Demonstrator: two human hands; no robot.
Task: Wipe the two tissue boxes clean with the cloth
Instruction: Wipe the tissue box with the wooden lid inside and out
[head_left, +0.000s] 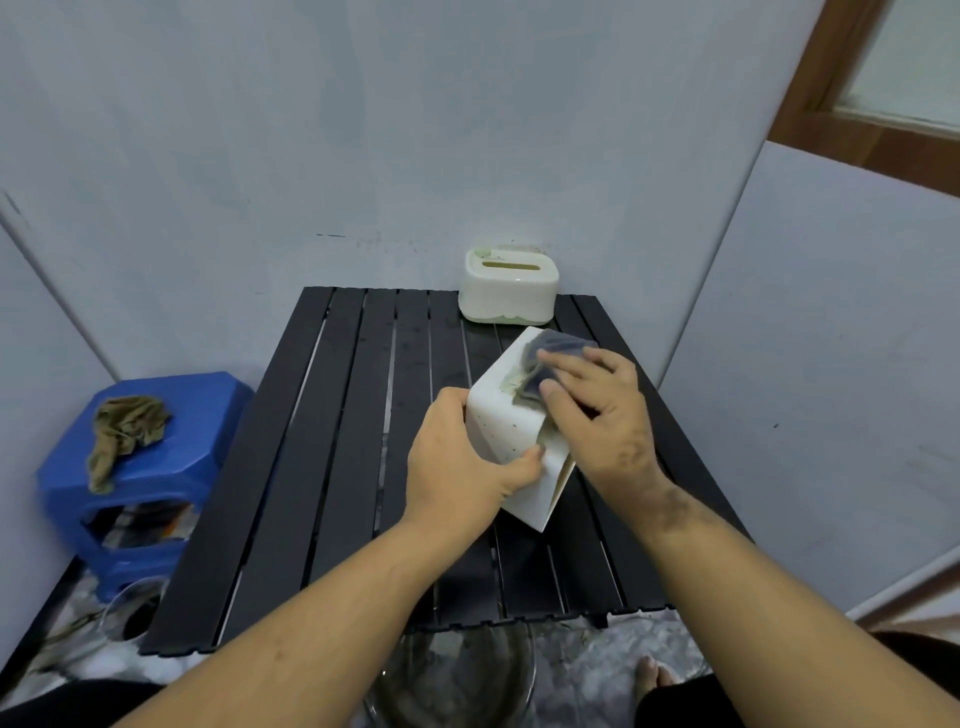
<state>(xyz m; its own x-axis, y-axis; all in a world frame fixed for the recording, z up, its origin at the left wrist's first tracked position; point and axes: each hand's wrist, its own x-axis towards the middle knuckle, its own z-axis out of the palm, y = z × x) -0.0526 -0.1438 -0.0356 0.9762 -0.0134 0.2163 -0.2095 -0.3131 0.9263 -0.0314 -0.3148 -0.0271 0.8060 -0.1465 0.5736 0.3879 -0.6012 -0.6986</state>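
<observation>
A white tissue box (501, 421) is tilted up off the black slatted table (332, 441), near its middle right. My left hand (462, 457) grips the box's near left side, thumb curled round its edge. My right hand (597, 410) presses a dark grey cloth (550, 358) onto the box's upper face, fingers spread over it. A second tissue box (509, 286), cream with a slot in its lid, stands upright at the table's far edge against the wall.
A blue plastic stool (171, 499) stands left of the table with a crumpled olive rag (122, 431) on top. A clear basin (457, 675) sits on the floor under the table's near edge. Walls close in behind and to the right.
</observation>
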